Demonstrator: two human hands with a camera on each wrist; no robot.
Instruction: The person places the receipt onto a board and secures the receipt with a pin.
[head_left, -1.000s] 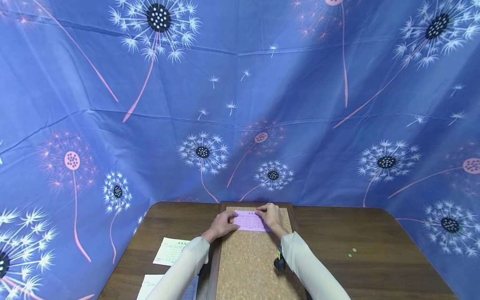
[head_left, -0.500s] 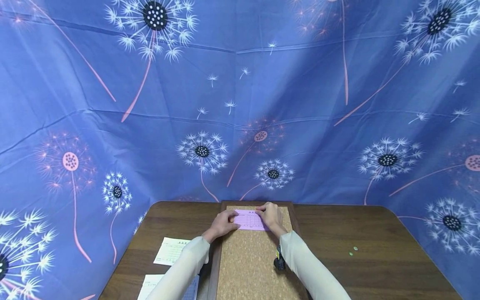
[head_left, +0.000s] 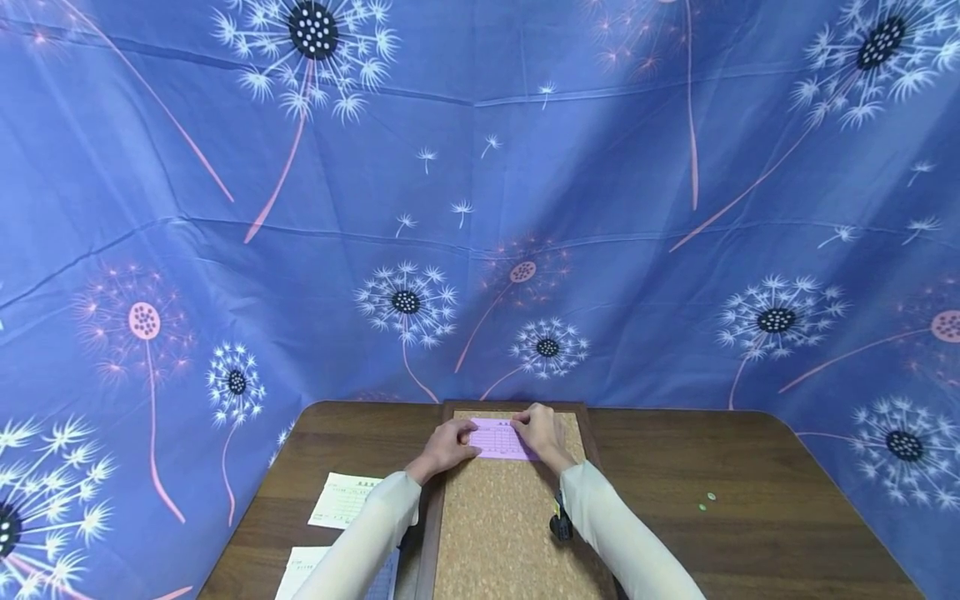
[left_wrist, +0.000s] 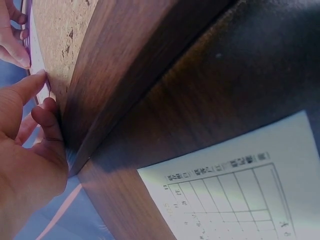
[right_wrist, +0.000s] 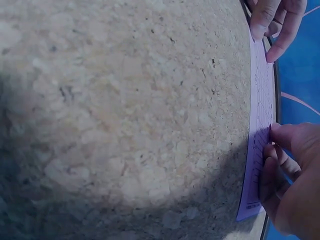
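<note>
From the head camera, both hands sit at the far end of the cork board (head_left: 495, 533), which lies on the bench (head_left: 750, 517) up against its far edge, and between them is the pink slip (head_left: 501, 439), flat on the cork near the board's far edge. The left hand (head_left: 447, 447) has its fingers curled down onto the slip's left end; the right hand (head_left: 542, 432) hunches over the slip's right end, fingers bent, tips on the paper. Near the bench's left front corner lie two white printed sheets (head_left: 347, 502), and a small black object (head_left: 559, 525) rests at the board's right edge beside the right sleeve. Over to the left wrist camera: the left hand (left_wrist: 25, 150) is close in, thumb (left_wrist: 25, 87) stretched out with its tip against the slip's edge (left_wrist: 37, 50), the other fingers curled beside the board's wooden frame (left_wrist: 115, 65) — a narrow grip, pinning paper rather than wrapping it. A white sheet (left_wrist: 240, 190) with a printed grid shows at lower right. Now the right wrist camera: the right hand (right_wrist: 290, 170) presses its thumb onto the slip (right_wrist: 260, 125) with the fingers tucked in behind it, a tight grip, while the other hand's fingertips (right_wrist: 262, 22) hold the far end down on the cork (right_wrist: 125, 115).
</note>
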